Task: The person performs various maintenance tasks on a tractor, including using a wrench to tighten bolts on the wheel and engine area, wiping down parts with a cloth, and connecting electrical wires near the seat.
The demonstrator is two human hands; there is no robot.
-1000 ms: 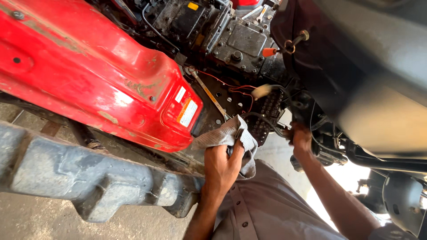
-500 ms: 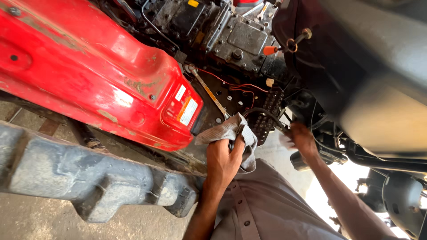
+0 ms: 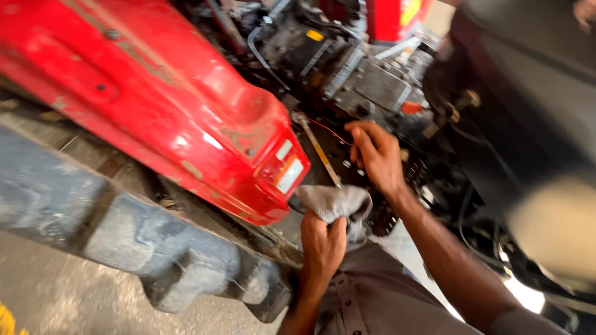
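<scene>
Just beside the lamp end of the worn red metal fender (image 3: 186, 118), our left hand (image 3: 321, 239) has its grip clamped on a crumpled grey cotton rag (image 3: 335, 201): soft, light, easily bunched, best held by a fistful. Beyond the fender, our right hand (image 3: 375, 155) rests with fingers apart on the greasy dark engine block (image 3: 372, 80); blur hides whether it pinches anything. No containers show.

Surface: bare grey concrete floor (image 3: 56, 291), dusty and stained, filling the lower left.
Resting on it: a large black lugged tyre (image 3: 124, 242), lying across the frame.
Corner: a yellow painted mark (image 3: 6, 322).
</scene>
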